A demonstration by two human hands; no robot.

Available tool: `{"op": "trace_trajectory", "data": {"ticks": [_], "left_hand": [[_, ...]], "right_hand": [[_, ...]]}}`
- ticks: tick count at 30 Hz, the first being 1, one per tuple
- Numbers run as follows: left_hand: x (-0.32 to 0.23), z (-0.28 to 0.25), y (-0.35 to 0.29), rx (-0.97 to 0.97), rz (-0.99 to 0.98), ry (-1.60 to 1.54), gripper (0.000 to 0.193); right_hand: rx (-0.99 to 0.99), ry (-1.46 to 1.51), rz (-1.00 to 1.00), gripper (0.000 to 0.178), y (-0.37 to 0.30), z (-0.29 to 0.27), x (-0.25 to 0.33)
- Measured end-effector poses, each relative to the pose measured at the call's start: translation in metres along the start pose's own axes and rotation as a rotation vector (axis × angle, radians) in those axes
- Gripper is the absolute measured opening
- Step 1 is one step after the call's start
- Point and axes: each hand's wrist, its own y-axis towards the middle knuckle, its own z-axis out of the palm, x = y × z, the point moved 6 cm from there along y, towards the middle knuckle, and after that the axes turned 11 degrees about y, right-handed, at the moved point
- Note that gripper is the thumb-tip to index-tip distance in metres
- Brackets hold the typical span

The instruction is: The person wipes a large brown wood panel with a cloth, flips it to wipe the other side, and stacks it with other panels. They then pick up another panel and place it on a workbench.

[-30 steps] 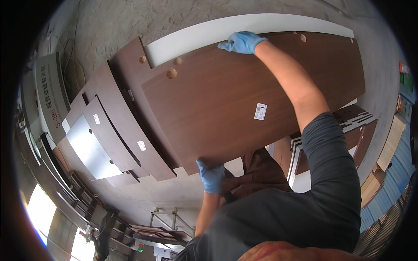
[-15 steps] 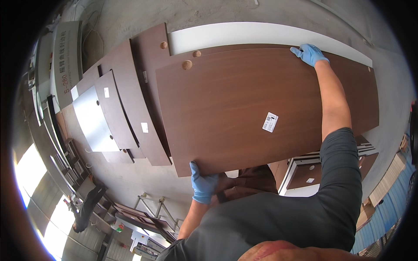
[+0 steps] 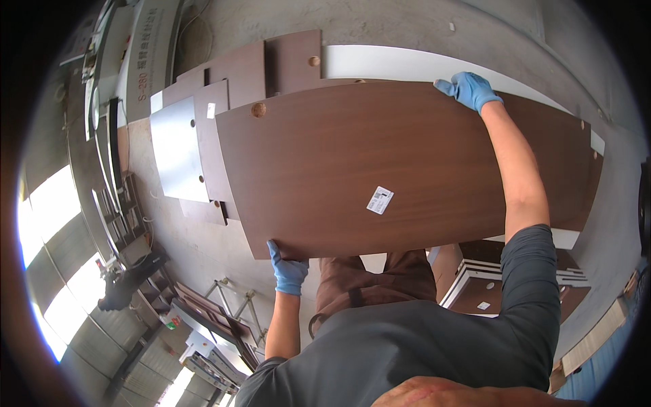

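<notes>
Since the earlier frame the large brown panel (image 3: pixel 407 163) has swung closer to level across my view, and my right hand (image 3: pixel 469 89) has slid along its far edge. The panel lies over the stack of brown and white boards (image 3: pixel 224 88) on the concrete floor (image 3: pixel 434 20). My right hand is clamped over the far edge, steadying it; my left hand (image 3: pixel 287 267) grips the near edge from below, taking the weight. A small white label (image 3: pixel 380 200) sits mid-face.
</notes>
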Motion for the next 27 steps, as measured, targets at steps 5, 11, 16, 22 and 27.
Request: {"op": "trace_trajectory", "data": {"ticks": [5,11,16,22,27], "left_hand": [[-0.015,-0.068,0.045,-0.117,-0.018,-0.034,0.082],[-0.005,-0.155,0.074,-0.200,-0.030,-0.136,0.089],[0.010,-0.205,0.110,-0.217,-0.045,-0.200,0.086],[0.043,-0.259,0.174,-0.322,0.017,-0.154,0.079],[0.061,-0.256,0.181,-0.437,-0.098,-0.294,0.079]], "right_hand": [[0.157,-0.065,-0.049,0.099,0.004,0.057,0.071],[0.225,-0.090,-0.066,0.098,-0.012,0.133,0.134],[0.252,-0.056,-0.025,0.088,-0.016,0.169,0.157],[0.127,-0.097,-0.066,0.075,0.001,0.199,0.170],[0.103,-0.160,-0.061,0.077,0.014,0.215,0.166]]}}
